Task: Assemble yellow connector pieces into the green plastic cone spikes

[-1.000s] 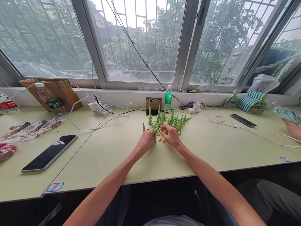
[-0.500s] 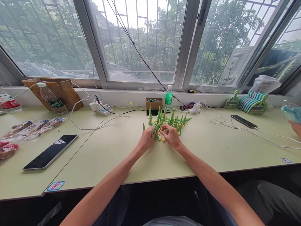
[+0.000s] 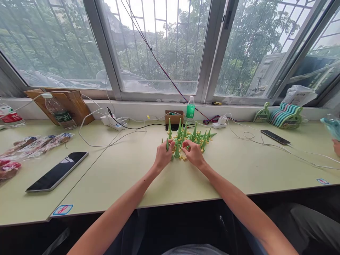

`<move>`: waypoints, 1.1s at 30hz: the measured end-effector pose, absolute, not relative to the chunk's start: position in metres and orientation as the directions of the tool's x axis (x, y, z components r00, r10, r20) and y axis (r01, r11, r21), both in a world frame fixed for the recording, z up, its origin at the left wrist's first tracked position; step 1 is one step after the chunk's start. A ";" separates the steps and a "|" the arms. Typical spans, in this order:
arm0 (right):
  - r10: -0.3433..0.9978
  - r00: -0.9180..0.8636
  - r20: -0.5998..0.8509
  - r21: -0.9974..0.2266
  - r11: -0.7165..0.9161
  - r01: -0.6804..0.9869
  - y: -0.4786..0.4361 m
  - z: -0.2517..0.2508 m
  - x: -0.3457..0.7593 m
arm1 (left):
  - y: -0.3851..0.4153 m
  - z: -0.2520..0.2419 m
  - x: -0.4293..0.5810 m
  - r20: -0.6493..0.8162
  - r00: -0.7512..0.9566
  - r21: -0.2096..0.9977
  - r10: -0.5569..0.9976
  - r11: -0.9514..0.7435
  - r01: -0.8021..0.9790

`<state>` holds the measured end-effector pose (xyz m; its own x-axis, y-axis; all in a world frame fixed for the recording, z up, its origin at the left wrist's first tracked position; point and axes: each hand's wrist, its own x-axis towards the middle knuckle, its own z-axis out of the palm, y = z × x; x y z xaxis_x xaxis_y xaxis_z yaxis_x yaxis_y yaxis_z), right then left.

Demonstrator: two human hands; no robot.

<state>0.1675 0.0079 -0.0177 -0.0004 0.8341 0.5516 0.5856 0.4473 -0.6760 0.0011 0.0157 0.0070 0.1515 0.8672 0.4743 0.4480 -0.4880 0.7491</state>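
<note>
Several green cone-shaped pieces (image 3: pixel 194 131) stand in a cluster on the pale green table, with small yellow pieces (image 3: pixel 183 157) scattered among them. At the cluster's near left edge is my left hand (image 3: pixel 164 153), its fingers closed around a green cone whose tip shows above them. One upright green cone (image 3: pixel 177 150) stands between my hands. My right hand (image 3: pixel 193 152) is at the near side of the cluster, thumb and forefinger pinched together; what they hold, if anything, is too small to make out.
Behind the cluster are a small cardboard box (image 3: pixel 174 117) and a green-labelled bottle (image 3: pixel 190 109). A large phone (image 3: pixel 57 172) lies at left, another phone (image 3: pixel 275 137) with cables at right. Another person's hand (image 3: pixel 336 147) shows at the far right edge.
My left hand has moved slightly left, away from the upright cone now standing between my hands. My right hand has hardly moved. The other person's hand has shifted at the right edge.
</note>
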 end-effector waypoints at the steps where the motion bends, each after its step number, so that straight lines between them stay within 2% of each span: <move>1: 0.835 0.002 0.551 -0.679 0.447 0.582 0.008 -0.017 0.167 | 0.015 0.009 0.001 0.508 0.119 0.748 0.853 -0.505 0.431; 5: 0.838 0.008 0.546 -0.701 0.451 0.552 0.005 -0.014 0.166 | 0.008 0.014 -0.002 0.652 0.004 0.710 0.758 -0.612 0.349; 8: 0.838 0.006 0.546 -0.718 0.464 0.518 0.003 -0.011 0.165 | 0.001 0.014 -0.004 0.702 -0.015 0.668 0.712 -0.651 0.361; 13: 0.821 -0.006 0.571 -0.716 0.501 0.485 -0.001 -0.007 0.162 | -0.006 0.008 -0.002 0.770 0.196 0.512 0.607 -0.771 0.379; 17: 0.807 -0.007 0.590 -0.719 0.530 0.449 -0.004 -0.005 0.160 | -0.007 0.002 0.002 0.770 0.319 0.434 0.553 -0.820 0.374; 23: 0.781 0.011 0.625 -0.729 0.578 0.368 -0.002 -0.011 0.163 | -0.002 -0.011 0.005 0.798 0.317 0.407 0.512 -0.847 0.342; 33: 0.748 0.011 0.663 -0.716 0.630 0.300 0.001 -0.015 0.163 | -0.002 -0.014 0.013 0.683 0.465 0.325 0.563 -0.805 0.497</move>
<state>0.1625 0.0014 -0.0151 0.0108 0.7484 0.6631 0.2997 0.6302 -0.7162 0.0128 -0.0023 -0.0145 0.4654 0.5630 0.6829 0.4965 -0.8048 0.3251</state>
